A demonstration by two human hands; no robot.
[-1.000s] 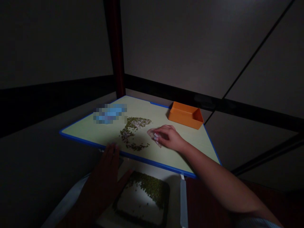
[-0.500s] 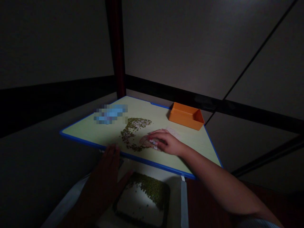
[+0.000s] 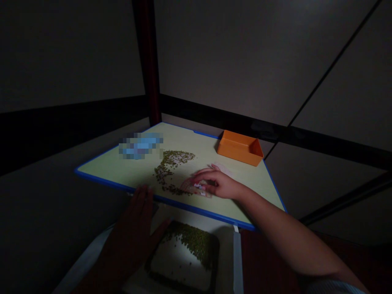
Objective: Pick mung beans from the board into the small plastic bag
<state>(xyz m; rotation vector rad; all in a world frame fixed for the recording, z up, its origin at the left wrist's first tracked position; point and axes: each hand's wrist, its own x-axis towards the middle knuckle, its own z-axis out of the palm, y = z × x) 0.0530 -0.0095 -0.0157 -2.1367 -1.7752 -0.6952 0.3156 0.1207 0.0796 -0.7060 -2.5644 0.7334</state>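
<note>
My right hand (image 3: pixel 219 182) pinches a pale, partly clear piece (image 3: pixel 200 187) over the board (image 3: pixel 251 194). From it: scattered green grains (image 3: pixel 165 165) at nine o'clock, orange box (image 3: pixel 235 152) at one, my left hand (image 3: pixel 137 216), fingers extended, at eight.

The right grip (image 3: pixel 221 184) holds a transparent object (image 3: pixel 199 187) by scattered green grains (image 3: pixel 171 158) on a blue-edged board (image 3: pixel 199 145).

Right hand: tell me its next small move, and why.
Perhaps slide the see-through piece in the right hand slightly left: its edge appears to meet the lower end of the curved band of green grains, most of which lies further left or beyond.
</note>
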